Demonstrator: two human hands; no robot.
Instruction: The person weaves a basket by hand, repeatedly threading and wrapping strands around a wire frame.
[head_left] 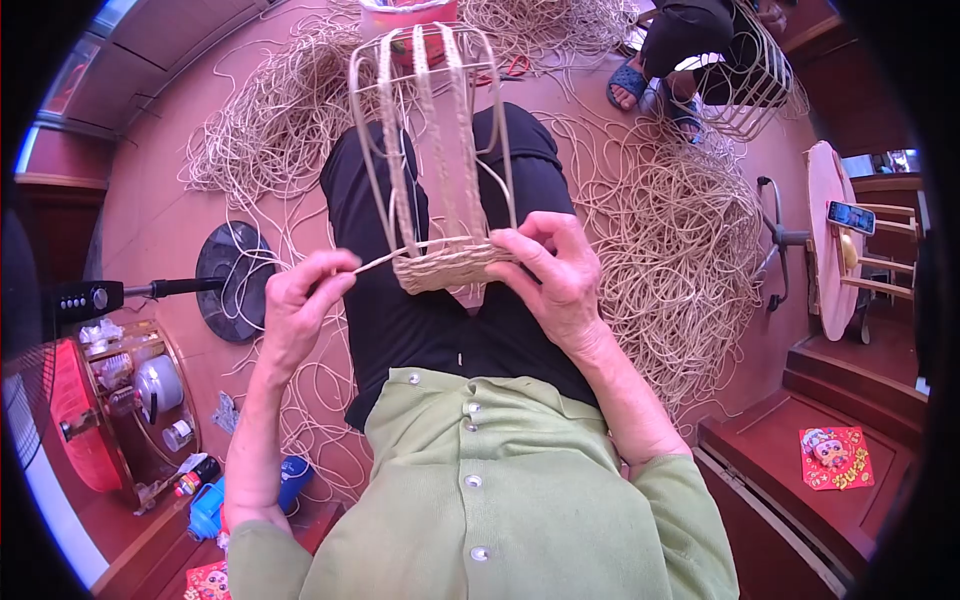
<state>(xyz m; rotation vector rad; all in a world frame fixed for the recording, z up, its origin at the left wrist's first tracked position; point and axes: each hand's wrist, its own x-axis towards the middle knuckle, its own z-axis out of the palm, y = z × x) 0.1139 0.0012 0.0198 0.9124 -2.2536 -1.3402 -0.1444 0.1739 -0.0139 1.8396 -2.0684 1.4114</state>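
A half-woven basket (pixel 450 268) rests across my lap, its frame of upright bars (pixel 427 110) pointing away from me. Woven cord fills the end nearest me, while the bars beyond are mostly bare. My left hand (pixel 312 290) pinches a cord strand (pixel 385 258) and holds it out taut to the left of the basket. On the other side, my right hand (pixel 552 262) grips the woven edge, with thumb below and fingers above. Whether a strand also lies under the right fingertips is hidden.
Loose cord lies in heaps on the floor to the right (pixel 665 270) and far left (pixel 285 120). A red bucket (pixel 410 18) stands beyond the frame. Another person's sandalled foot (pixel 628 85) is at far right. A fan base (pixel 225 285) sits left, and a stool (pixel 830 240) right.
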